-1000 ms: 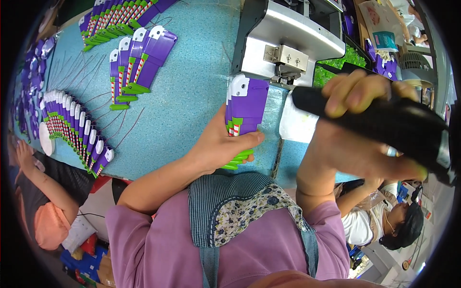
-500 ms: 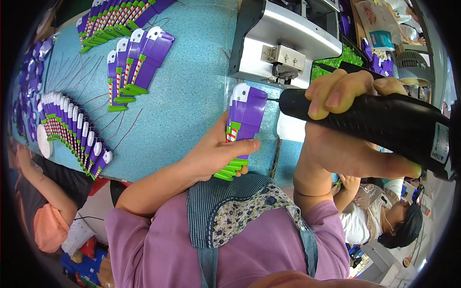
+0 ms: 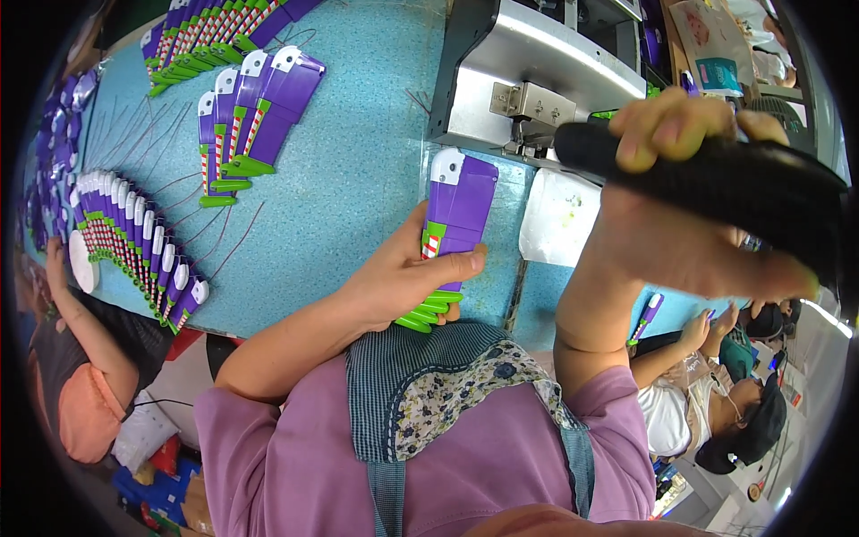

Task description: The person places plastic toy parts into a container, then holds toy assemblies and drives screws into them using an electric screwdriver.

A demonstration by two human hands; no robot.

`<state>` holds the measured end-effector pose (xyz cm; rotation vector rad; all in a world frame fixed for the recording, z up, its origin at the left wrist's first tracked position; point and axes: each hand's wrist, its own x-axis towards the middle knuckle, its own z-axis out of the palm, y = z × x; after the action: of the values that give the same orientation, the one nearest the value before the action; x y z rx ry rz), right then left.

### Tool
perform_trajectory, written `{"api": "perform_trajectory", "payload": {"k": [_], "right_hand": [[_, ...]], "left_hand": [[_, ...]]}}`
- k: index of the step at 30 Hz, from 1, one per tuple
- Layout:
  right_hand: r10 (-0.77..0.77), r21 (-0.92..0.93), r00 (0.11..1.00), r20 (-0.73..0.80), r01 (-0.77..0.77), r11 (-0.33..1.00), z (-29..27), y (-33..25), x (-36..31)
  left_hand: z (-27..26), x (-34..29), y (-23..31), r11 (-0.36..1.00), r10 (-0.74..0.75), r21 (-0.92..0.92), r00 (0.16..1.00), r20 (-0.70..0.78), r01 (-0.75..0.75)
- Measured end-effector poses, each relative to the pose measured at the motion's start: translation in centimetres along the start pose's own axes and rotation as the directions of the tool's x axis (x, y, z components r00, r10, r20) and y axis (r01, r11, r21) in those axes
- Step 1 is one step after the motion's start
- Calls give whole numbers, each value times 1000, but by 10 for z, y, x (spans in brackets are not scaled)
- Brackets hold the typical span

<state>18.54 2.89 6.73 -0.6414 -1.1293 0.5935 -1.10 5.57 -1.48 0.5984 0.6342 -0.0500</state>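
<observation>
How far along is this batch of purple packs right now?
Done, it seems: fanned rows of purple packs and a smaller group lie on the blue table. In hand: the left hand presses a stack of packs, while the right hand holds a black handle by the metal machine. That stack looks left.

Purple short-sleeved top, dark green checked apron bib with floral patch, bare forearms, bare hands (image 3: 403, 282)

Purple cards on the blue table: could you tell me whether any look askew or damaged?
Nothing stands out. The fanned rows of purple cards lie evenly overlapped on the blue table, and the stack under the left hand looks squared. The right hand holds a black tool.
</observation>
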Motion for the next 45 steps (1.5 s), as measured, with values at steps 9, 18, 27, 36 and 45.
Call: {"api": "perform_trajectory", "payload": {"k": [9, 18, 27, 36, 45], "right_hand": [[45, 40, 999, -22, -44, 998, 14, 3, -22], [113, -36, 987, -114, -118, 992, 21, 11, -37], [110, 67, 994, -16, -109, 992, 9, 7, -18], [33, 123, 998, 47, -39, 992, 1, 10, -8], [160, 6, 975, -153, -160, 987, 26, 6, -39]], "left_hand": [[-5, -3, -2, 999, 23, -28, 1000, -2, -23], [-3, -3, -1, 1000, 5, 1, 1000, 13, -5], [-3, -1, 2, 1000, -8, -24, 999, 47, 9], [-3, -3, 2, 998, 27, -62, 1000, 11, -26], [-6, -7, 2, 999, 31, -34, 999, 30, -30]]}}
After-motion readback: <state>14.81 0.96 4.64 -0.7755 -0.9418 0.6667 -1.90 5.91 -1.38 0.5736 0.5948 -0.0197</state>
